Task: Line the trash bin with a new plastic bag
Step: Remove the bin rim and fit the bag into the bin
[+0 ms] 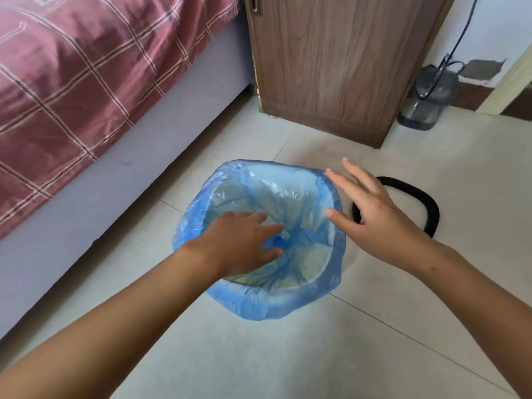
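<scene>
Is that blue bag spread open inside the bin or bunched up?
Spread open: the blue bag is folded over the bin's rim all round, and the left hand reaches down inside it.

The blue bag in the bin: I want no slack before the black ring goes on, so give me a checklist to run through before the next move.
1. Blue bag folded over the bin's rim all round: ok, the cuff shows on every visible side.
2. Bag pushed down inside: ok so far, the left hand reaches down into it; whether it reaches the bottom, cannot tell.
3. Wrinkles smoothed: not ok, folds gather at the centre.
4. Right hand free for the ring: ok, open and empty above the rim.
5. Black ring within reach: ok, on the floor right of the bin.
6. Bin itself: cannot tell, the bag hides it.
</scene>
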A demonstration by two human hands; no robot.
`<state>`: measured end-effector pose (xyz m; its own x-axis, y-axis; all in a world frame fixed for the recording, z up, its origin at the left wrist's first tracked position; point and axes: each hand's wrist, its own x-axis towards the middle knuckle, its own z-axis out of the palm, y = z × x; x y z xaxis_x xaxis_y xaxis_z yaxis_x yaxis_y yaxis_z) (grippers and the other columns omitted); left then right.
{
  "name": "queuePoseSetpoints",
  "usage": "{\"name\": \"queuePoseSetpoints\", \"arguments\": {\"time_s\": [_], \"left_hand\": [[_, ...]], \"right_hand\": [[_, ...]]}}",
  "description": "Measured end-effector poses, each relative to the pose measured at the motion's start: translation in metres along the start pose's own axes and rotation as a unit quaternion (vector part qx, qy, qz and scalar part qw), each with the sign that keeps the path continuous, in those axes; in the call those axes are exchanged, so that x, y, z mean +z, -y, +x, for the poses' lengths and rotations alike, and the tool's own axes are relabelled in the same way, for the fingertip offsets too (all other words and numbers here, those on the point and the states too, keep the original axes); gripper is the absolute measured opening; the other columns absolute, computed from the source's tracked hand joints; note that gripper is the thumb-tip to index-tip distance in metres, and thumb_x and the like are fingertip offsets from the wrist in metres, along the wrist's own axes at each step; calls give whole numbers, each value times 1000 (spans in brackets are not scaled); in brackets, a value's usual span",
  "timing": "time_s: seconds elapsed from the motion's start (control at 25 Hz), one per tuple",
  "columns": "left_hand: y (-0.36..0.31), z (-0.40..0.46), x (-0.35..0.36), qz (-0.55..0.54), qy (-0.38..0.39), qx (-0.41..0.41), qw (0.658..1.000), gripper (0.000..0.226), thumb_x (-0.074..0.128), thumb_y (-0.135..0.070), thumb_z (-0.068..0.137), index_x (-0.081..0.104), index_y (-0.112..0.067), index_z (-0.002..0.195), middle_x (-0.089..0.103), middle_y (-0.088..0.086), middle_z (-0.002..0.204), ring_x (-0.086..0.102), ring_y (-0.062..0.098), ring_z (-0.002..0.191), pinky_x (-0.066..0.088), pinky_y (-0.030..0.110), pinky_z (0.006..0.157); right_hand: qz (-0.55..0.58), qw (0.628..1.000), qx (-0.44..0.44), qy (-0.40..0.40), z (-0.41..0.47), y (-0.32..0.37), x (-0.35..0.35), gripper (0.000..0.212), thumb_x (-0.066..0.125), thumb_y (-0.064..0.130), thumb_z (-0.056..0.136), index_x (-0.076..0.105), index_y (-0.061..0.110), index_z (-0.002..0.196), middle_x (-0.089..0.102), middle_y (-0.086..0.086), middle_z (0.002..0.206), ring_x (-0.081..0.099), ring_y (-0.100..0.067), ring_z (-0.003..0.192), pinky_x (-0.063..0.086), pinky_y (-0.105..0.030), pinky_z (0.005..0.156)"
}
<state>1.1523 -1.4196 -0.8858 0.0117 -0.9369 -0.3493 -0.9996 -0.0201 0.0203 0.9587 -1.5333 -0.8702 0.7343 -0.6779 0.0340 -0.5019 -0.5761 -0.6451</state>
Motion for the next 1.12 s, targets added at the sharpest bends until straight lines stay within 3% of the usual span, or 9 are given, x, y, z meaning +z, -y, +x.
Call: {"name": "queuePoseSetpoints", "arguments": {"time_s": [0.12,0.2,0.44,0.56,0.68,0.8,0.84,0.96,1.12], "left_hand": [[28,-44,-6,84,21,-18,996,100,-1,-89,53,5,-44,142,2,1,159,-14,24,145,-10,45,117],[41,-36,-3,133,95,-46,985,103,1,-91,52,-2,-42,143,-10,8,158,-32,29,137,-20,48,112],[21,16,13,219,173,-22,960,65,47,-45,85,24,-28,143,15,22,154,-1,40,143,-10,54,116],[11,17,7,196,207,-19,958,60,48,-43,86,28,-28,141,27,13,151,16,34,142,5,50,118],[23,-4,-16,76,49,34,995,49,49,-53,83,54,-21,120,59,7,122,54,30,116,38,38,101],[51,-12,-12,191,-195,118,955,75,41,-71,69,57,-19,121,59,15,129,55,37,120,39,48,104],[57,-10,-7,241,-186,103,947,89,37,-77,62,50,-20,129,49,19,139,44,38,129,28,53,112],[55,16,11,320,40,50,945,108,42,-82,62,16,-19,146,12,27,153,8,39,143,-13,59,114],[37,43,26,356,179,-46,916,80,38,-57,87,-5,-25,146,-12,21,155,-11,37,144,-13,57,114]], "right_hand": [[-239,958,-108,119,0,13,0,71,34,63,80,21,36,144,12,-2,159,-4,-23,146,-4,-44,117],[-352,900,-100,237,13,22,23,71,42,60,81,20,36,144,20,-7,156,0,-33,145,-9,-52,115],[-459,778,-60,424,59,30,75,47,46,32,88,43,31,134,41,-2,145,34,-35,133,25,-51,112],[-346,843,-97,401,59,34,59,43,51,32,87,49,31,130,54,-1,135,50,-27,122,40,-43,103],[-193,933,-155,261,53,39,9,40,55,44,85,53,36,125,55,4,131,48,-18,123,37,-34,105],[-348,897,-132,238,42,25,-17,77,50,67,76,24,38,143,14,-7,157,-2,-25,146,3,-40,119],[-398,871,-105,269,41,22,-10,89,49,72,72,12,37,145,0,-11,159,-16,-29,144,-5,-45,118],[-491,808,-76,316,48,23,34,97,49,74,70,3,36,147,-17,-22,155,-27,-40,138,-14,-55,113],[-581,747,-90,309,65,20,63,62,38,42,91,13,31,147,-2,-21,157,-10,-41,143,-12,-60,111]]}}
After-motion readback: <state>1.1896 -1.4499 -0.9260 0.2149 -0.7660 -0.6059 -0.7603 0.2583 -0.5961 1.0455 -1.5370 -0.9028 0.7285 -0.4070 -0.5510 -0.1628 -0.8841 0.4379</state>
